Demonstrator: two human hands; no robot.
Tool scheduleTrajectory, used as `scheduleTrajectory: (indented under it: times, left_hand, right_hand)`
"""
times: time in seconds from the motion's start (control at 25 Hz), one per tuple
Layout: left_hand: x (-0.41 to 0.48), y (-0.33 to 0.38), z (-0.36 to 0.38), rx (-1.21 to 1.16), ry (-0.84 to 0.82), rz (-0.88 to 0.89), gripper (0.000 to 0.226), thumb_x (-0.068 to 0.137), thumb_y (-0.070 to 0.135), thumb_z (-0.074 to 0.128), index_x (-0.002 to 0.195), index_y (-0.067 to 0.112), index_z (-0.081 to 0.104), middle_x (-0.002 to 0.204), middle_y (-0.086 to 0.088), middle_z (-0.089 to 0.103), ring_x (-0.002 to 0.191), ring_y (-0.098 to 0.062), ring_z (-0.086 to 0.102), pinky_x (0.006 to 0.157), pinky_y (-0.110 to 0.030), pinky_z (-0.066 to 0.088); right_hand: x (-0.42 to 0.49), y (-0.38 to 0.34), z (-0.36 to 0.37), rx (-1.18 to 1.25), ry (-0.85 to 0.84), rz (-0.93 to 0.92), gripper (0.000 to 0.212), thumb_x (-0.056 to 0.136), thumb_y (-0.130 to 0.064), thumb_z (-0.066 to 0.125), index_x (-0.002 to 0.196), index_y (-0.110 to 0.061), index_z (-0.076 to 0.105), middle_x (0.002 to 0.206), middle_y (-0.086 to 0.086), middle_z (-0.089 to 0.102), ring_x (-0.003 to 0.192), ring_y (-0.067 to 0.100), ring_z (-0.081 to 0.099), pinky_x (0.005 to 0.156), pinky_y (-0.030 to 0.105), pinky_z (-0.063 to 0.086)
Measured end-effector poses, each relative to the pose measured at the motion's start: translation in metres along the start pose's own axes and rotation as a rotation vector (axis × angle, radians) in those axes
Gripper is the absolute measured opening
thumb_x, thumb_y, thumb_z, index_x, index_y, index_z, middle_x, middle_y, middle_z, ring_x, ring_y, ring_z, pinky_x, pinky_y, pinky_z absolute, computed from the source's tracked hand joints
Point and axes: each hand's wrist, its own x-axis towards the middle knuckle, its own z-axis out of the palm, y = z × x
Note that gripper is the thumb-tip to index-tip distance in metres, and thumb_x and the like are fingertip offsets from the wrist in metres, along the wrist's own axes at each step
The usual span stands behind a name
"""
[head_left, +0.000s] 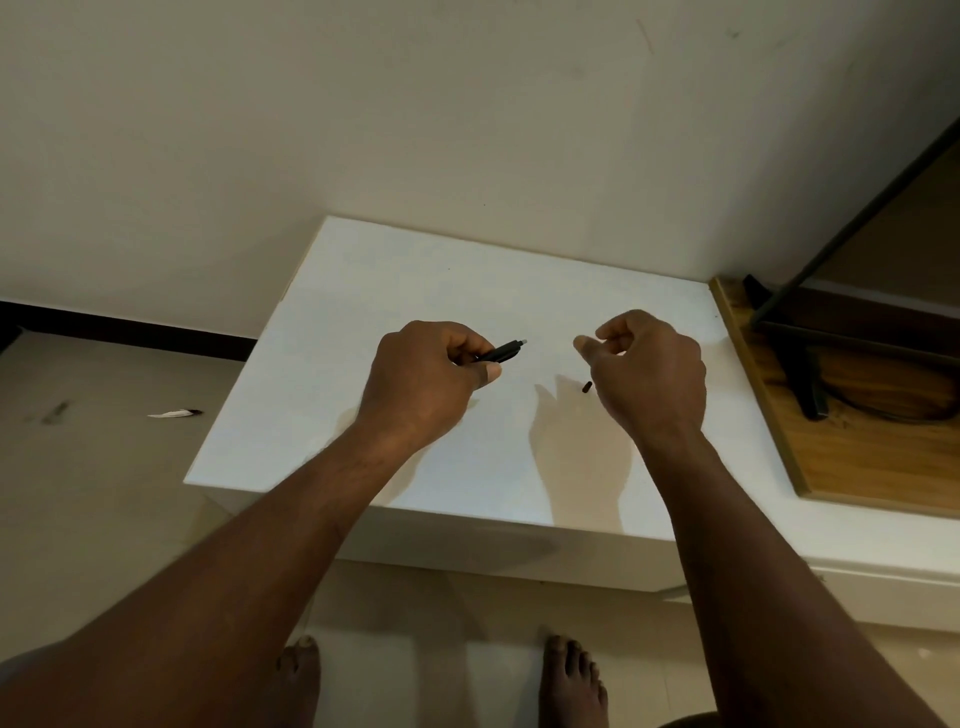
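My left hand hovers over the white tabletop and grips a black pen. The pen's pale tip points right, toward my other hand. My right hand is raised a little to the right, fingers curled inward and thumb sticking out to the left, with nothing visible in it. A small black piece, short and cylindrical, lies just below and left of that hand, apart from the fingers.
The white table stands against a pale wall. A wooden surface with a black metal stand adjoins it on the right. A white scrap lies on the floor at left. My bare feet are below the table's front edge.
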Motion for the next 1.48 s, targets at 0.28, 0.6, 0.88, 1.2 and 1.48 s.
scheduleTrajectory:
  times: [0.28, 0.6, 0.88, 1.2, 1.48]
  left_hand:
    - [-0.002, 0.002, 0.005, 0.030, -0.006, 0.054, 0.014, 0.088, 0.031, 0.081, 0.101, 0.028, 0.083, 0.086, 0.015, 0.074, 0.080, -0.003, 0.066, 0.066, -0.020, 0.043]
    - [-0.003, 0.002, 0.006, 0.028, -0.015, 0.065, 0.015, 0.089, 0.031, 0.080, 0.103, 0.026, 0.083, 0.087, 0.014, 0.074, 0.081, -0.007, 0.068, 0.068, -0.021, 0.045]
    - [-0.004, 0.003, 0.007, 0.022, -0.029, 0.064, 0.015, 0.090, 0.031, 0.080, 0.103, 0.026, 0.083, 0.087, 0.014, 0.076, 0.084, -0.009, 0.072, 0.075, -0.026, 0.051]
    - [-0.003, 0.004, 0.007, 0.028, -0.044, 0.069, 0.011, 0.089, 0.030, 0.080, 0.099, 0.029, 0.083, 0.078, 0.019, 0.071, 0.076, -0.005, 0.069, 0.063, -0.021, 0.044]
    - [0.004, -0.001, -0.006, -0.047, 0.021, 0.018, 0.007, 0.087, 0.027, 0.082, 0.093, 0.031, 0.082, 0.081, 0.014, 0.076, 0.071, -0.005, 0.072, 0.064, -0.019, 0.049]
  right_hand:
    - [-0.026, -0.035, 0.002, 0.606, -0.319, 0.131, 0.018, 0.095, -0.034, 0.077, 0.090, -0.017, 0.078, 0.088, -0.001, 0.082, 0.068, 0.008, 0.077, 0.073, 0.034, 0.061]
    - [-0.025, -0.034, 0.002, 0.612, -0.316, 0.161, 0.019, 0.097, -0.030, 0.076, 0.092, -0.012, 0.077, 0.085, 0.001, 0.081, 0.068, 0.008, 0.076, 0.072, 0.031, 0.059]
    - [-0.025, -0.035, 0.002, 0.553, -0.265, 0.113, 0.020, 0.096, -0.031, 0.077, 0.082, -0.018, 0.074, 0.081, 0.000, 0.079, 0.066, 0.007, 0.075, 0.075, 0.035, 0.060]
    - [-0.019, -0.032, 0.003, 0.527, -0.163, 0.107, 0.019, 0.098, -0.022, 0.073, 0.081, -0.013, 0.070, 0.081, -0.001, 0.076, 0.055, 0.004, 0.072, 0.065, 0.030, 0.056]
    - [0.005, -0.005, -0.035, 0.649, 0.013, 0.203, 0.018, 0.097, -0.034, 0.076, 0.085, -0.021, 0.075, 0.085, -0.004, 0.078, 0.059, 0.006, 0.072, 0.066, 0.027, 0.059]
